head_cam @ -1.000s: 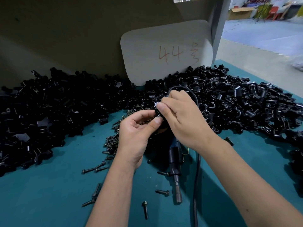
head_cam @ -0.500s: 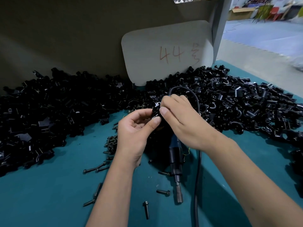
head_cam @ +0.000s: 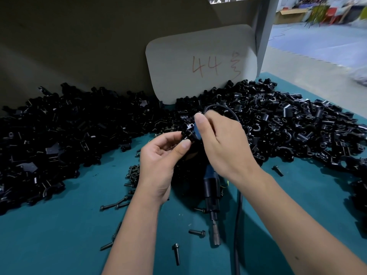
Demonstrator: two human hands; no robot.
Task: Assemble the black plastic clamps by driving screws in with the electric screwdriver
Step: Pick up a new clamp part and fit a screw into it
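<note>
Raised slightly, both hands (head_cam: 158, 163) (head_cam: 224, 143) pinch one clamp (head_cam: 188, 132) above the screwdriver (head_cam: 211, 187), loose screws (head_cam: 196, 232) scattered around.

Left forearm: bare, enters from the bottom edge and rises toward centre frame.
Left hand (head_cam: 158, 159): palm turned up and inward, fingers curled; thumb and forefinger pinch a small black clamp (head_cam: 188, 133) at their tips.
Right forearm: bare, comes in from the lower right corner, angled up and to the left.
Right hand (head_cam: 224, 143): back toward the camera, wrist bent, fingers curled; thumb raised at the top, fingertips meet the same clamp from the right.
Hands together: fingertips close, both on the one piece, held above the table.
</note>
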